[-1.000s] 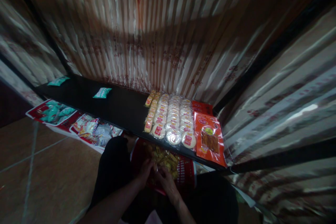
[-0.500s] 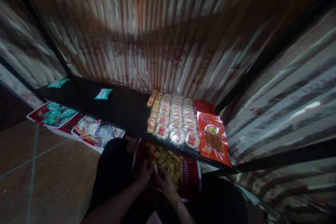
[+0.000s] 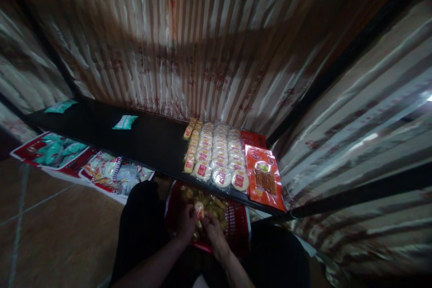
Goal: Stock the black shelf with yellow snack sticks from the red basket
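Note:
A red basket (image 3: 238, 227) full of small yellow snack packets (image 3: 216, 207) rests on my lap. My left hand (image 3: 186, 221) is closed round one small packet (image 3: 199, 209) with a red label, lifted just above the heap. My right hand (image 3: 212, 229) lies in the basket beside it, its fingers curled among the packets; what they hold is hidden. Above the basket runs a black shelf (image 3: 151, 137) with rows of round wrapped snacks (image 3: 219, 155) and an orange packet (image 3: 265, 177) at their right.
Two small green packets (image 3: 124, 122) lie further left on the shelf. Trays of green and white packets (image 3: 111, 172) stand on the tiled floor (image 3: 57, 229) at the left. Striped paper lines the back wall (image 3: 189, 45) and the right side.
My left hand has lifted a small red-labelled packet out of the heap. The view has shifted slightly; both hands stay in the basket.

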Demonstrator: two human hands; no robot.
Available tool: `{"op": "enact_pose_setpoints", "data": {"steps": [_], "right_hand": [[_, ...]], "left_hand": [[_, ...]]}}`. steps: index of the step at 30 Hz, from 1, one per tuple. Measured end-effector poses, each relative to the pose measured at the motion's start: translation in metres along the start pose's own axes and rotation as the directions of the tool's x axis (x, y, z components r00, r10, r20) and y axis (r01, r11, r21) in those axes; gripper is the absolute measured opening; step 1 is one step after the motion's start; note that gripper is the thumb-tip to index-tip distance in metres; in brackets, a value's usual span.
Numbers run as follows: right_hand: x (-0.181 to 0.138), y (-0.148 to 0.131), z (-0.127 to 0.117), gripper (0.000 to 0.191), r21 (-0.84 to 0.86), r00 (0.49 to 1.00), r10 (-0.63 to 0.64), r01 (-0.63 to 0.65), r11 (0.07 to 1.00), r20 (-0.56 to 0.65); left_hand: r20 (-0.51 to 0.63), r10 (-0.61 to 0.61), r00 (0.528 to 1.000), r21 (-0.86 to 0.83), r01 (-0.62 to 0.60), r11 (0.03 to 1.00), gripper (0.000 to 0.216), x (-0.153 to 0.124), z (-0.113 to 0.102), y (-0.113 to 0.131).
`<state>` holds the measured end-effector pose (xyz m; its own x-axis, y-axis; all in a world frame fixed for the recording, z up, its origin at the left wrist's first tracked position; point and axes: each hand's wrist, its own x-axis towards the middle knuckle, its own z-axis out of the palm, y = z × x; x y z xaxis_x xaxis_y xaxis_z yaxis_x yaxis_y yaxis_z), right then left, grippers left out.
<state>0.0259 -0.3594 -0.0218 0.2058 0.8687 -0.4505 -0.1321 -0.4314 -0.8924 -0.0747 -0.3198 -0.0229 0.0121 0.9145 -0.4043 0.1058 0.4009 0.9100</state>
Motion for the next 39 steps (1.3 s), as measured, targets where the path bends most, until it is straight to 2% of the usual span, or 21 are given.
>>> {"op": "enact_pose_setpoints", "data": {"steps": [5,10,13,17,21,26,29,34,39], "right_hand": [[-0.002,-0.006,-0.011,0.038,0.075,0.997,-0.026,0.031,0.997,-0.067],[-0.003,-0.014,-0.024,0.039,0.099,0.996,0.044,-0.037,0.994,-0.077],[-0.006,-0.015,-0.028,0.043,0.127,0.990,0.080,-0.064,0.990,-0.120],[-0.009,-0.014,-0.027,0.048,0.169,0.989,0.047,-0.023,0.985,-0.143],[-0.008,-0.016,-0.019,0.051,0.135,0.995,0.030,-0.016,0.991,-0.099],[-0.011,-0.027,-0.006,0.050,0.081,0.990,-0.088,0.097,0.992,-0.115],[-0.017,-0.040,0.002,0.046,-0.023,0.977,-0.166,0.164,0.986,-0.136],[-0.029,-0.069,0.022,0.028,-0.162,0.946,-0.317,0.302,0.939,-0.069],[-0.029,-0.092,0.046,0.032,-0.183,0.924,-0.381,0.371,0.910,-0.021]], "left_hand": [[-0.025,0.010,1.000,-0.077,-0.012,0.997,0.010,-0.008,0.011,0.010],[-0.002,-0.001,1.000,-0.062,0.001,0.998,0.012,-0.017,0.018,0.025],[0.048,0.070,0.996,0.004,-0.070,0.998,0.010,-0.023,0.020,0.027],[0.072,0.177,0.982,0.109,-0.184,0.977,0.016,-0.029,0.016,0.027],[0.046,0.192,0.980,0.165,-0.197,0.966,0.022,-0.032,0.007,0.030],[0.004,0.270,0.963,0.111,-0.269,0.957,0.022,-0.034,-0.005,0.032],[-0.035,0.347,0.937,0.119,-0.341,0.933,0.020,-0.036,-0.013,0.031],[-0.123,0.492,0.862,0.152,-0.473,0.868,0.021,-0.035,-0.030,0.041],[-0.170,0.546,0.821,0.197,-0.514,0.835,0.022,-0.020,-0.052,0.055]]}}
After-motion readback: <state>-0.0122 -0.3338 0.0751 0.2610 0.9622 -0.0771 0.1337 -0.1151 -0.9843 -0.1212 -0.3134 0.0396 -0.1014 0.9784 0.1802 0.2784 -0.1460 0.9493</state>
